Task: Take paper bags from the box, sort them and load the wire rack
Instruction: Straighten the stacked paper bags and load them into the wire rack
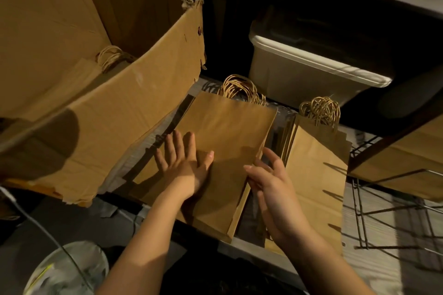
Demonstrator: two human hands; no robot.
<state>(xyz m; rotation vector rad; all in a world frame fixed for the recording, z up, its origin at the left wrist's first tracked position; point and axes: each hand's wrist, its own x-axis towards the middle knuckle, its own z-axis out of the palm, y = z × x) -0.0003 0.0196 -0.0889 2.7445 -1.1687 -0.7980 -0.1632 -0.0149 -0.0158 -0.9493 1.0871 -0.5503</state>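
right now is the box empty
No: paper bags with twine handles lie inside the box.

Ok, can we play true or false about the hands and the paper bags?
1. The left hand lies flat on a stack of bags. True.
2. The cardboard box is empty. False: bag handles show inside it.
3. A second stack lies on the wire rack, to the right. True.
4. The white bin stands in front of the bags. False: it stands behind them.
5. The right hand waves a bag overhead. False: it sits at the first stack's right edge, lifting nothing.
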